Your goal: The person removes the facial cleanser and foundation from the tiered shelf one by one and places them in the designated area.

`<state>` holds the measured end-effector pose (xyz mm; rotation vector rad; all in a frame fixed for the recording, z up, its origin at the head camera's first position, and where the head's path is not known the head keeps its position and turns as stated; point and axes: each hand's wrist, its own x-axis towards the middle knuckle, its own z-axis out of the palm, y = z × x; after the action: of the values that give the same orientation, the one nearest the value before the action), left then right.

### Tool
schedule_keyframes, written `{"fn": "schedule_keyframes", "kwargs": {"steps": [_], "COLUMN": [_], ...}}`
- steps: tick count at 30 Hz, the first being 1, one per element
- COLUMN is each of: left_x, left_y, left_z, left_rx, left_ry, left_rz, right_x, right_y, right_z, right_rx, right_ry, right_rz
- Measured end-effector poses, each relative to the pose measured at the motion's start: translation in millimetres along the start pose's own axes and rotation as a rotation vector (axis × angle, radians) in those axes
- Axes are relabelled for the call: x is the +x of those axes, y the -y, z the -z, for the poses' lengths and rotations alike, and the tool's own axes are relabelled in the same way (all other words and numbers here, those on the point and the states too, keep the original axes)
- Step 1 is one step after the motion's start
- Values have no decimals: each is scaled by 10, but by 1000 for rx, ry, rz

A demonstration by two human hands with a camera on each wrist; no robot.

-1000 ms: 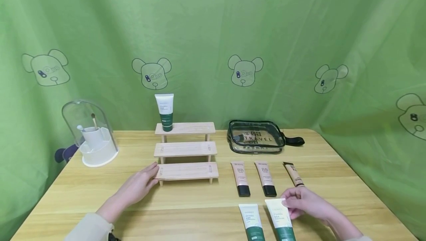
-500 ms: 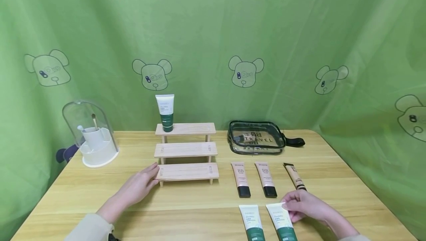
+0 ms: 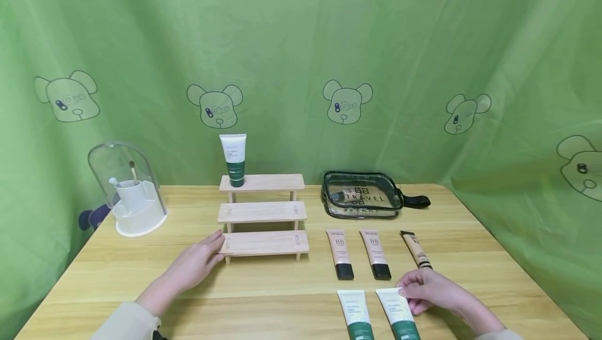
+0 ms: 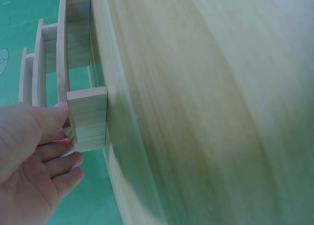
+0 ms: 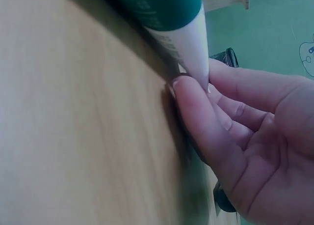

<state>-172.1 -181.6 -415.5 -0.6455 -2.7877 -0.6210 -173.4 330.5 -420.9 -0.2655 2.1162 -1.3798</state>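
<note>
My left hand [image 3: 195, 261] is at the left end of the lowest step of a three-tier wooden stand [image 3: 265, 243]. In the left wrist view, its thumb and index finger pinch the end of that board, the other fingers loosely bent. My right hand [image 3: 435, 290] pinches the flat white end of a green-and-white squeeze tube [image 3: 397, 311] between thumb and fingers. The right wrist view shows this tube [image 5: 184, 43] close over the table. A matching tube [image 3: 356, 313] lies just to its left. Another green-and-white tube [image 3: 234, 160] stands cap down on the top step.
Two pink BB cream tubes [image 3: 339, 254] and a slim beige tube [image 3: 416, 249] lie on the table [image 3: 263, 298], beyond the right hand. Behind them is a clear travel pouch [image 3: 362, 195] with black trim. A white brush holder [image 3: 140, 209] with a clear dome stands at the back left.
My right hand and its tube have shifted slightly toward me and down, showing more of the slim beige tube. The left hand has kept its place at the stand.
</note>
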Motion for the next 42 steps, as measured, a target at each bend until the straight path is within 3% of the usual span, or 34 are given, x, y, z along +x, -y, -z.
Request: {"fn": "schedule_keyframes", "kwargs": {"steps": [9, 17, 23, 29, 35, 42], "left_x": [3, -4, -5, -7, -8, -3], "left_y": [2, -4, -4, -11, -7, -1], "left_z": [-9, -1, -4, 0, -7, -7], "left_rx": [3, -1, 6, 4, 12, 12], "left_ry": [-2, -2, -1, -1, -10, -10], "left_rz": [-1, 4, 4, 13, 11, 10], "right_x": [-36, -72, -5, 135, 357, 701], "right_y": [34, 283, 608, 997, 1389, 1790], "right_z": [52, 158, 219, 200, 95, -41], "right_rx": [-52, -109, -135, -226, -271, -244], "right_ry": [-12, -40, -85, -159, -186, -172], "right_rz": [32, 93, 171, 253, 307, 335]}}
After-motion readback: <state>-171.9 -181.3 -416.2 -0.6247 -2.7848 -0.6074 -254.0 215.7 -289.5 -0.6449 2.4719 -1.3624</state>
